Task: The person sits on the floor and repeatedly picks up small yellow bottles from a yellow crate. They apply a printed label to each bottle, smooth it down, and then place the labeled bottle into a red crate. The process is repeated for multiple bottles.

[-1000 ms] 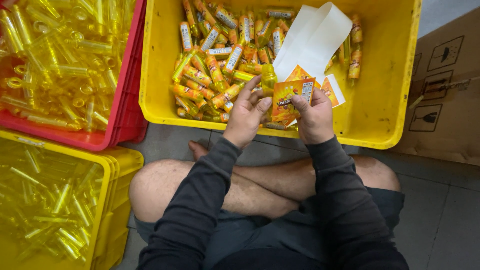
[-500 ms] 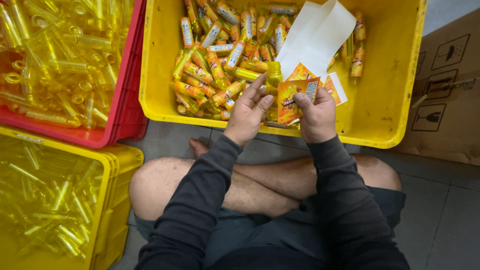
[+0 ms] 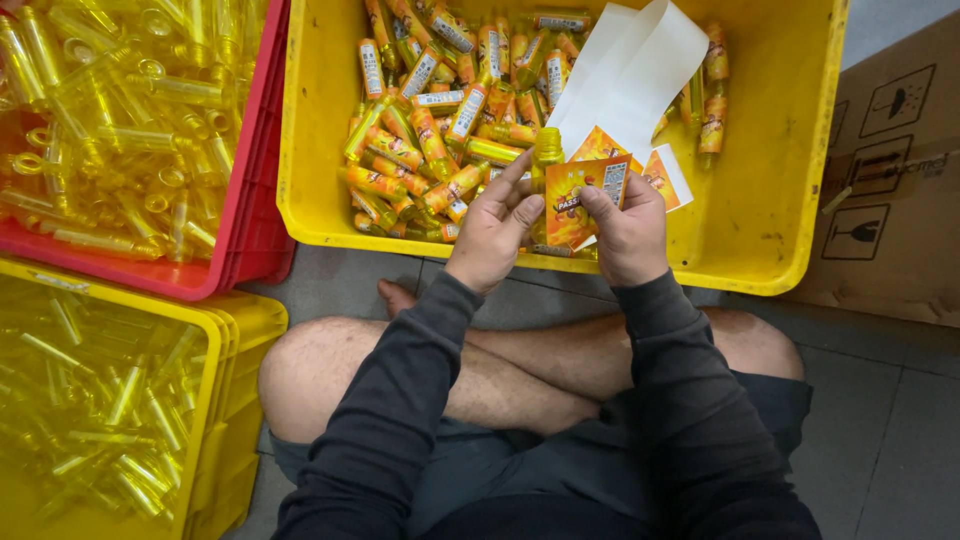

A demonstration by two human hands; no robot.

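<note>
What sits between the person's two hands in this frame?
In the head view, a small yellow tube stands upright between the left hand and right hand, with an orange label against it; both hands touch them.

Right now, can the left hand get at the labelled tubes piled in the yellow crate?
Probably yes: the left hand is already inside the yellow crate, the labelled tubes lie uncovered just beyond its fingers, though it touches a small yellow bottle.

Orange label [image 3: 585, 195] at the right hand [image 3: 628, 232], white backing strips [image 3: 630, 80] behind, brown carton [image 3: 890, 190] at right — black pictograms.
</note>
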